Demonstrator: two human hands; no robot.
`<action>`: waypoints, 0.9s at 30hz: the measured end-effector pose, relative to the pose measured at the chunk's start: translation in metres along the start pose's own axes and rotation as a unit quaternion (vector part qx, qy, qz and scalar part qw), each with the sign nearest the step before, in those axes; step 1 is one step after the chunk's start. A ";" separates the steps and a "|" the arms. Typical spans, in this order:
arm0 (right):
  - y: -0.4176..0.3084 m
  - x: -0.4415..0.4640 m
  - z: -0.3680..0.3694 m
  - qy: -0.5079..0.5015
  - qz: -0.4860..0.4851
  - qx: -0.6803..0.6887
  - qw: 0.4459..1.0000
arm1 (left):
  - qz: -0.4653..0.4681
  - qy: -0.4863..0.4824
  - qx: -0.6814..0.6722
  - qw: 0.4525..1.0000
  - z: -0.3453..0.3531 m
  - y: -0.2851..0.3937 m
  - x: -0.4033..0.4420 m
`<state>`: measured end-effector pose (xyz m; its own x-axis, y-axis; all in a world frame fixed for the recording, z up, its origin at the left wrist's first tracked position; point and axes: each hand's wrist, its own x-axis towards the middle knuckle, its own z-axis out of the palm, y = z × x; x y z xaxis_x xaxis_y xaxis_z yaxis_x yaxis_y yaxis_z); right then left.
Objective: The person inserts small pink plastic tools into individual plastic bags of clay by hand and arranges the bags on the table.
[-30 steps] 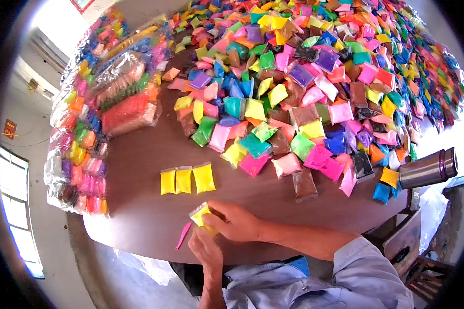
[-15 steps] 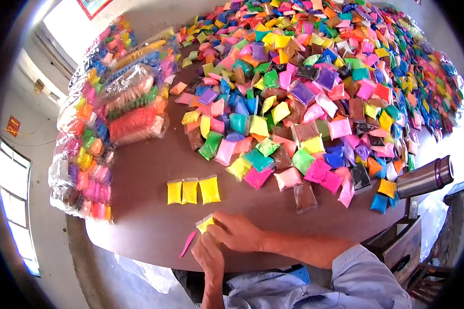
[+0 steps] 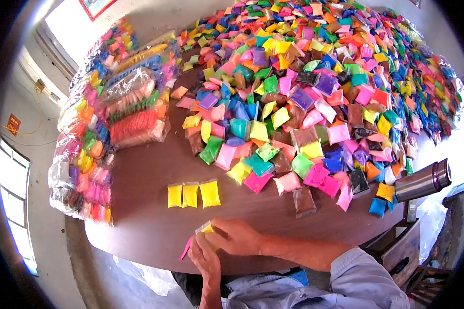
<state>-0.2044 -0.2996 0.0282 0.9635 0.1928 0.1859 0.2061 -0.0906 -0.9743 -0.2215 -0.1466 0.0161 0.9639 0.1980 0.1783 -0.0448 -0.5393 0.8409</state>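
Note:
A small yellow clay-like packet [image 3: 207, 227] with a clear edge is pinched between my two hands, near the table's front edge. My right hand [image 3: 238, 237] is closed on its right side, fingers covering much of it. From below, my left hand [image 3: 205, 255] closes on its lower part. A thin pink stick-like tool [image 3: 185, 250] lies against the outer side of my left hand; whether the fingers touch it I cannot tell. Beyond my hands, three yellow packets [image 3: 190, 195] lie side by side in a row on the brown table [image 3: 144, 170].
A large heap of loose coloured packets [image 3: 304, 103] covers the back and right of the table. Bagged packets [image 3: 136, 123] are stacked along the left. At the right edge a metal flask [image 3: 423, 180] lies tilted beside the heap. A wooden drawer [image 3: 399, 247] stands below it.
My hands have shifted slightly down and left with the yellow packet. My left hand now covers part of the pink tool. The row of yellow packets is unchanged.

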 end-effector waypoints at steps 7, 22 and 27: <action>0.011 -0.001 0.007 0.037 -0.027 0.011 0.999 | -0.006 -0.016 -0.028 0.999 -0.002 0.003 -0.003; -0.004 -0.001 -0.003 -0.022 0.024 0.021 0.999 | -0.002 -0.006 -0.066 0.998 -0.002 0.001 -0.001; 0.008 0.000 0.003 0.009 -0.011 0.035 0.999 | 0.019 -0.019 0.007 1.000 -0.004 -0.003 -0.002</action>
<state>-0.2035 -0.2974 0.0200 0.9618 0.1763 0.2096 0.2159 -0.0173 -0.9763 -0.2241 -0.1422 0.0157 0.9707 0.1456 0.1911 -0.0790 -0.5576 0.8263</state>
